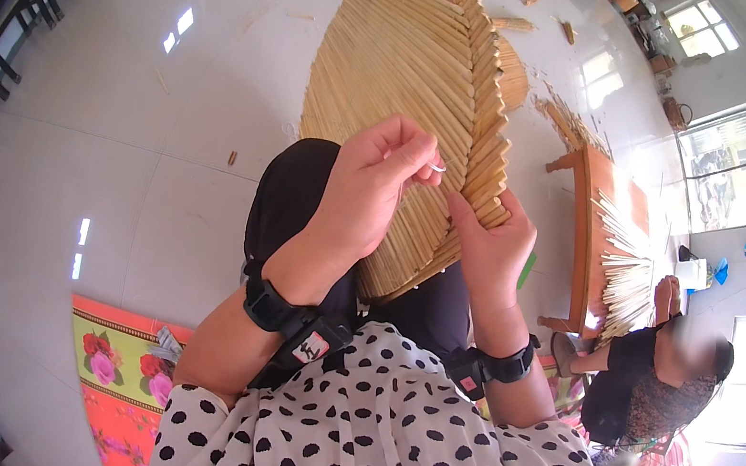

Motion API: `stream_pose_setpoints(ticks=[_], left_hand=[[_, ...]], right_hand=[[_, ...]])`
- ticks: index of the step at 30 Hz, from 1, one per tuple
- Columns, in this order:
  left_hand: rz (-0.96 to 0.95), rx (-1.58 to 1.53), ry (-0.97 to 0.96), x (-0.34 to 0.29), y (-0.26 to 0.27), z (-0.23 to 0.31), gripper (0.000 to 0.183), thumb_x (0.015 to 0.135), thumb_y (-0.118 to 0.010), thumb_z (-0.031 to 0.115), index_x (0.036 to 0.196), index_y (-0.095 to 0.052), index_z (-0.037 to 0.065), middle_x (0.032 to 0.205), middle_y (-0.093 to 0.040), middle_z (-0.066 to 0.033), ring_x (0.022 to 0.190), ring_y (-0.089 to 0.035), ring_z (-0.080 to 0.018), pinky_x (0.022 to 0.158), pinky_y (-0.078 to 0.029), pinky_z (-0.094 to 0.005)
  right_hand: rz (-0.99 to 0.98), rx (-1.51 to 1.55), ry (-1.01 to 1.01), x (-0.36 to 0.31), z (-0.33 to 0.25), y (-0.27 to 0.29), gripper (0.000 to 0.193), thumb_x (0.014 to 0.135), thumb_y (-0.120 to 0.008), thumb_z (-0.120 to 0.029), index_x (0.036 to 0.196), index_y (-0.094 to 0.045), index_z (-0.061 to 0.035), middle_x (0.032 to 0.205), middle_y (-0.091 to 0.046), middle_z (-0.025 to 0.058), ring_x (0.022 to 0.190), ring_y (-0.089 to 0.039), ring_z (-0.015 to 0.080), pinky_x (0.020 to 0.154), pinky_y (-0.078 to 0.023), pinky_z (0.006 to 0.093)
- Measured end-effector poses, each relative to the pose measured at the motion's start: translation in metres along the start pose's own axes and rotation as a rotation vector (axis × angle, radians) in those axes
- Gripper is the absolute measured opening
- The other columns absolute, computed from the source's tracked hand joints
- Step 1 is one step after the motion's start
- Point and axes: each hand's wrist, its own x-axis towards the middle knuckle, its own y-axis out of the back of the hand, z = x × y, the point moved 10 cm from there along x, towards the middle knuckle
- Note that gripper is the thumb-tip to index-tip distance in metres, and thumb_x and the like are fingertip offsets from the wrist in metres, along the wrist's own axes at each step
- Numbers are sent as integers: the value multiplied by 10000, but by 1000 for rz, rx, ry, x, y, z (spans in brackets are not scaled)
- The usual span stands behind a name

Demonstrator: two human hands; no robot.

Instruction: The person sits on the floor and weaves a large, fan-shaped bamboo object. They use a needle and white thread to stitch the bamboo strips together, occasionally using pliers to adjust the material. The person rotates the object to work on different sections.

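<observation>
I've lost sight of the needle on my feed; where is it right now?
In the head view it is near the middle: the needle is pinched in the left hand, just above the right hand, over the woven straw fan.

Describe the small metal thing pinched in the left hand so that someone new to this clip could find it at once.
Start at the big leaf-shaped woven straw mat resting on the person's lap. The left hand lies over its lower middle, and a thin needle sticks out from between its fingertips, toward the right hand gripping the mat's stepped edge. It is the only shiny, silvery bit among the tan strips.
</observation>
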Motion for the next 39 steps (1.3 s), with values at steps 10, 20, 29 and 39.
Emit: stream_pose_setpoints(ticks=[10, 20, 29, 39], left_hand=[[30, -5, -37, -17, -9, 13, 143, 1010, -573, 141, 899, -583, 51, 866, -607, -28, 851, -566, -127, 833, -475, -309], [23, -45, -91, -35, -10, 10, 169, 1014, -583, 161, 902, -561, 37, 857, -600, -36, 855, -556, -134, 814, -445, -314], [58, 284, -99, -27, 6, 34, 144, 1008, -575, 130, 897, -571, 39, 995, -641, -61, 989, -590, -167, 909, -459, -328], [42, 639, 236, -50, 10, 62, 193, 983, -624, 166, 852, -576, 31, 681, -558, 3, 551, -495, -66, 502, -404, -220]], right_hand=[[28, 6, -13, -6, -15, 16, 375, 740, -863, -129, 1028, -693, 41, 809, -725, 66, 701, -642, 75, 647, -537, 248], [-36, 66, -85, -4, -5, 12, 367, 725, -864, -76, 1022, -673, 23, 831, -710, 32, 712, -636, 63, 665, -539, 236], [125, -9, 437, -8, -64, 35, 481, 705, -839, -48, 1130, -626, 21, 941, -705, 71, 871, -651, 163, 750, -545, 271], [89, -299, 844, -56, -118, 47, 183, 752, -676, 89, 923, -686, 24, 769, -696, 79, 703, -659, 213, 620, -522, 299]])
